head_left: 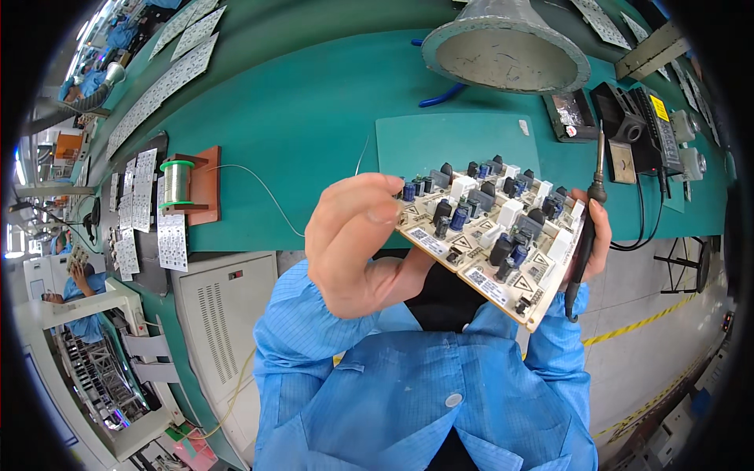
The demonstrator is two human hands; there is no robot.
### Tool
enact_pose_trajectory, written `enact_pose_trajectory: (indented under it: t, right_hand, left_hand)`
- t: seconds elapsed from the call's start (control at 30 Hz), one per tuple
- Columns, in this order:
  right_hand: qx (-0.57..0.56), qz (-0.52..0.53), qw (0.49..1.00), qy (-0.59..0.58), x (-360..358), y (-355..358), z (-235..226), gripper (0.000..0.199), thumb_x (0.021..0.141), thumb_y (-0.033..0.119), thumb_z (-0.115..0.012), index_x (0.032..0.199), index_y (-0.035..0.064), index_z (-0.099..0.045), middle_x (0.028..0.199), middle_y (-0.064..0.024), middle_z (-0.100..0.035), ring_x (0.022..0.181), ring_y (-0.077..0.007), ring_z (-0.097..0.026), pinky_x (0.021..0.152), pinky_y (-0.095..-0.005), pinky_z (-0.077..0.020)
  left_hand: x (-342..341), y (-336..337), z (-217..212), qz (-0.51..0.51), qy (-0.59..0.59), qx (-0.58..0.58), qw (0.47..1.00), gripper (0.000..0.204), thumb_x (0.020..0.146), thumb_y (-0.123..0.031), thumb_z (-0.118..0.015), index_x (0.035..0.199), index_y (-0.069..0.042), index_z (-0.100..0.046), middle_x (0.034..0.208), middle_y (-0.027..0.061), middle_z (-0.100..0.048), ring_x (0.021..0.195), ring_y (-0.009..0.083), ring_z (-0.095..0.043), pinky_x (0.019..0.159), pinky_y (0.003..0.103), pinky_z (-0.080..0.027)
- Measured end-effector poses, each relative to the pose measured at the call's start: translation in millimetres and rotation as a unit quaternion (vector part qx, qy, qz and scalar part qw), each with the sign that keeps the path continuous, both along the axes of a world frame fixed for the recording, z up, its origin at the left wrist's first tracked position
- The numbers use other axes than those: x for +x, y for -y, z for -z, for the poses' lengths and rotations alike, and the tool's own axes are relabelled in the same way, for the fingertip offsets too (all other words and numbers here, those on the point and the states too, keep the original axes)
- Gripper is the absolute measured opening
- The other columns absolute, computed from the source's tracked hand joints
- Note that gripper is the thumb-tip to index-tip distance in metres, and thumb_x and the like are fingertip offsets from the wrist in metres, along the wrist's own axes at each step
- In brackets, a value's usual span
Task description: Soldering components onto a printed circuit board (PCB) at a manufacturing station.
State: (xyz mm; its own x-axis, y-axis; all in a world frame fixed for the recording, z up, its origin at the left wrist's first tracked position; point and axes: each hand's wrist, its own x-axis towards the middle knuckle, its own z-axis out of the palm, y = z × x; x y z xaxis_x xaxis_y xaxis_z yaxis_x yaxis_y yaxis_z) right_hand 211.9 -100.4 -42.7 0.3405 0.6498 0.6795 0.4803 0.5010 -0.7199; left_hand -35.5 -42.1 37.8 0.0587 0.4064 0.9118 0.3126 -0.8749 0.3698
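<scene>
A cream circuit board panel [471, 263], crowded with black and blue capacitors and white connectors, is held tilted above my lap. My left hand [353, 235] is closed at its left edge, fingers curled and thumb partly hidden by the board. Thin solder wire [271, 191] runs from a spool [177, 183] to behind my left hand; a short end stands out above it, and whether the fingers grip it is unclear. My right hand [599, 239] wraps around a soldering iron [583, 259], tip upward, against the board's right edge. Most of its fingers are hidden.
A metal fume hood [510, 51] overhangs the green bench [290, 133]. At right stand a black soldering station [660, 129] and a small tray [571, 116]. Several boards [144, 188] lie on the left, beside the spool's brown stand [206, 184]. Co-workers sit at far left.
</scene>
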Motion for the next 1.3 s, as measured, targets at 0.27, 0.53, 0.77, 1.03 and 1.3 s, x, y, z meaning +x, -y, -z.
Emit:
enact_pose_trajectory:
  t: [0.27, 0.53, 0.77, 1.03, 1.3]
  right_hand:
    - [0.009, 0.008, 0.998, 0.065, -3.2, -3.1, -6.4, 0.044, 0.081, -0.005, -0.055, 0.123, 0.0011, -0.043, 0.105, -0.0236, -0.055, 0.09, -0.0267, -0.059, 0.079, -0.0353, -0.0487]
    - [0.022, -0.001, 0.995, 0.096, -0.2, -6.2, -7.9, 0.044, 0.08, -0.006, -0.056, 0.122, 0.0006, -0.043, 0.104, -0.0233, -0.056, 0.089, -0.0268, -0.059, 0.078, -0.0356, -0.049]
    - [0.028, -0.006, 0.995, 0.095, -6.9, -8.5, -12.8, 0.043, 0.08, -0.005, -0.057, 0.121, 0.0003, -0.045, 0.103, -0.0232, -0.056, 0.089, -0.027, -0.059, 0.079, -0.0358, -0.049]
    - [0.023, -0.02, 0.994, 0.102, -7.0, -8.3, -16.4, 0.038, 0.087, 0.001, -0.053, 0.123, -0.0007, -0.044, 0.108, -0.0236, -0.056, 0.096, -0.0283, -0.058, 0.085, -0.0383, -0.0474]
    - [0.037, -0.011, 0.994, 0.106, -0.1, -11.4, -15.5, 0.038, 0.084, -0.004, -0.054, 0.121, -0.0009, -0.045, 0.108, -0.0249, -0.056, 0.096, -0.0289, -0.058, 0.085, -0.0385, -0.0479]
  left_hand:
    - [-13.6, -0.3, 4.8, -0.001, -0.024, -0.017, 1.0, 0.059, 0.051, 0.006, -0.078, 0.104, 0.002, -0.051, 0.091, 0.0157, -0.057, 0.079, 0.03, -0.062, 0.062, 0.036, -0.052]
    - [-22.1, 0.3, 7.6, 0.001, -0.046, -0.046, 0.998, 0.058, 0.053, 0.008, -0.074, 0.105, 0.003, -0.048, 0.09, 0.0176, -0.058, 0.081, 0.0314, -0.063, 0.063, 0.036, -0.053]
    - [-30.9, -0.1, 11.9, -0.006, -0.054, -0.054, 0.997, 0.059, 0.054, 0.008, -0.073, 0.107, 0.002, -0.048, 0.093, 0.0187, -0.057, 0.083, 0.0305, -0.063, 0.062, 0.034, -0.053]
    - [-32.1, -3.4, 19.9, -0.015, -0.03, -0.05, 0.998, 0.062, 0.055, 0.009, -0.072, 0.111, 0.002, -0.048, 0.097, 0.0189, -0.057, 0.086, 0.0296, -0.063, 0.064, 0.034, -0.054]
    - [-28.7, -1.1, 16.6, -0.012, -0.041, -0.039, 0.998, 0.06, 0.054, 0.011, -0.071, 0.109, 0.002, -0.049, 0.094, 0.0183, -0.057, 0.085, 0.0298, -0.063, 0.064, 0.034, -0.054]
